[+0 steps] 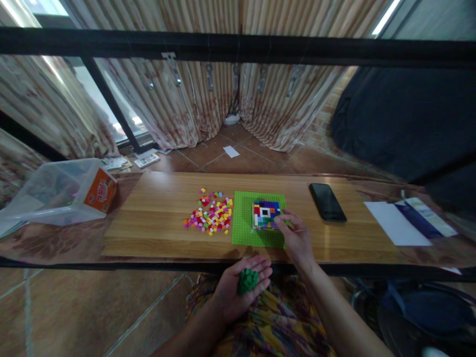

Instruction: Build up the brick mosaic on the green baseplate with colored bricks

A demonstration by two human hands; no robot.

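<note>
A small pile of green building bricks rests on the upturned palm of my left hand, whose fingers lie stretched out in front of the table edge. My right hand is at the right side of a multicoloured brick structure, thumb and forefinger pinched close to its edge. Whatever those fingertips hold is too small to make out. The structure stands on a green studded baseplate and has a white square with a dark centre on top. Loose bricks in pink, yellow, red and white lie spread left of the baseplate.
On the wooden table, a black phone lies to the right. White papers are beyond the table's right end. A clear plastic tub with an orange label lies on its side at far left. A dark bar crosses above.
</note>
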